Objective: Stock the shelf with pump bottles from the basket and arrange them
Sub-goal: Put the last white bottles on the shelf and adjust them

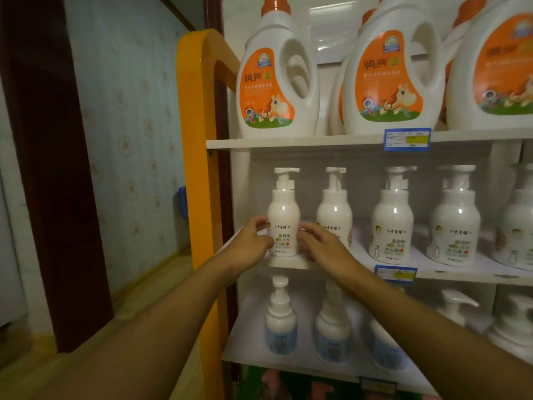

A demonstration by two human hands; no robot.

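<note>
both hands cupping the pump bottle [282,226], left hand [249,241] and right hand [320,243] flanking it, upright at the shelf [288,262] front edge

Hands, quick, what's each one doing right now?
Left hand: fingers curled on the left side of the leftmost pump bottle, holding it.
Right hand: fingers curled on the same bottle's right side, holding it.

You are looking at a white pump bottle [283,223] standing upright at the left end of the middle shelf [450,274], near its front edge, label facing you. 4 more matching pump bottles [392,217] are standing upright in a row along the shelf to its right.
</note>
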